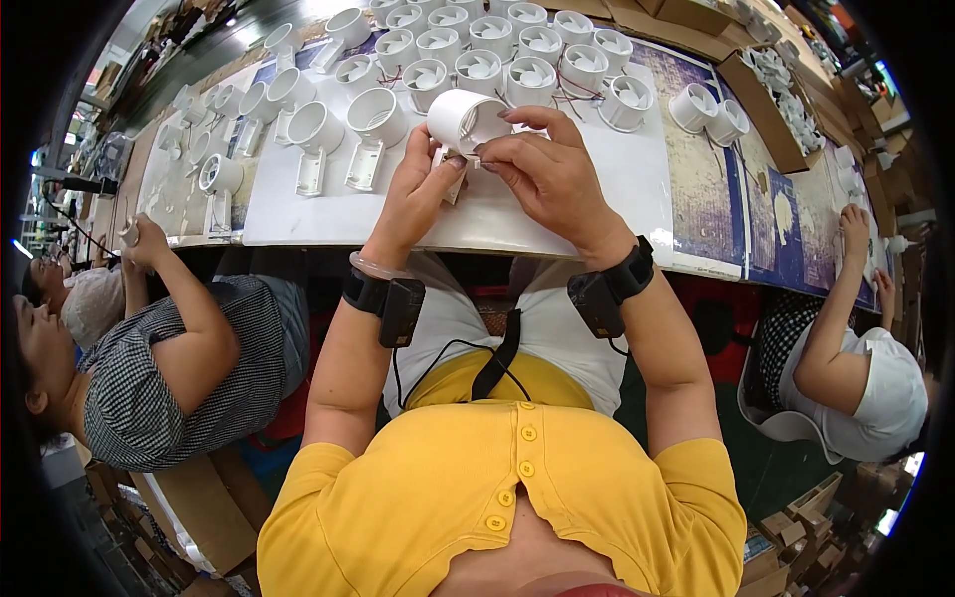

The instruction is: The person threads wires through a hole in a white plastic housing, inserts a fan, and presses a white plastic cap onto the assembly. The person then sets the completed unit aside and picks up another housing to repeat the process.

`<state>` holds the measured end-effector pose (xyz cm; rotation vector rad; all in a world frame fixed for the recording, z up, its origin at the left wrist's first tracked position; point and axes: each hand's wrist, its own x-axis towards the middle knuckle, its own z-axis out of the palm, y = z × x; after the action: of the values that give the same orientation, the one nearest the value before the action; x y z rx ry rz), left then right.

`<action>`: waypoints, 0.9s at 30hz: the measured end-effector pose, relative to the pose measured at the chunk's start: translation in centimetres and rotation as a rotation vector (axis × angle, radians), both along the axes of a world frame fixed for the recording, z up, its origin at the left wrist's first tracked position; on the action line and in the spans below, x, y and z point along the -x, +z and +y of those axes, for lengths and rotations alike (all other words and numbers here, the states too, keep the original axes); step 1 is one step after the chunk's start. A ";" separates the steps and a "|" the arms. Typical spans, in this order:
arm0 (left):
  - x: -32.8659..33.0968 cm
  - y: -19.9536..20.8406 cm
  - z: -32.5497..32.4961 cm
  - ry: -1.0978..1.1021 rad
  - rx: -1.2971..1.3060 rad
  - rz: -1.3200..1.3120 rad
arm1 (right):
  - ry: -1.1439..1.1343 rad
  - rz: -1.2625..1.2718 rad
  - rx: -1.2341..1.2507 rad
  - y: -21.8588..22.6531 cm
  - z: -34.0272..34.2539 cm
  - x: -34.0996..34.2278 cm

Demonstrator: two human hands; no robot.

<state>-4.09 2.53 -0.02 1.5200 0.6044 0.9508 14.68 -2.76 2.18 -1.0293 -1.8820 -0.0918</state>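
Observation:
Over the near edge of the table, my left hand (409, 201) grips a white round fan housing (460, 115) by its handle stub, with its round opening tipped toward the right. My right hand (559, 185) is closed at the rim of that opening, thumb and fingertips pinched together; a small white bit shows by them, too small to name. Just left of my hands, two similar housings with open-backed handles, one (376, 118) and another (315, 128), stand on the white sheet (271, 207). Behind them are several white round fan units (529, 78) with blades inside.
A cardboard box (753, 117) of white parts lies at the right, near two fan units (693, 106). More handled housings (221, 175) stand at the left. One person (189, 348) sits to my left, holding a small part; another (856, 368) works to my right.

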 end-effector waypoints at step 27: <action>0.2 0.0 0.1 -0.116 0.061 -0.004 | -0.034 0.087 0.083 0.0 0.6 -0.3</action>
<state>-4.27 2.63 0.02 1.4818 0.5318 0.8391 14.97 -2.13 2.14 -1.1042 -1.8026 0.0111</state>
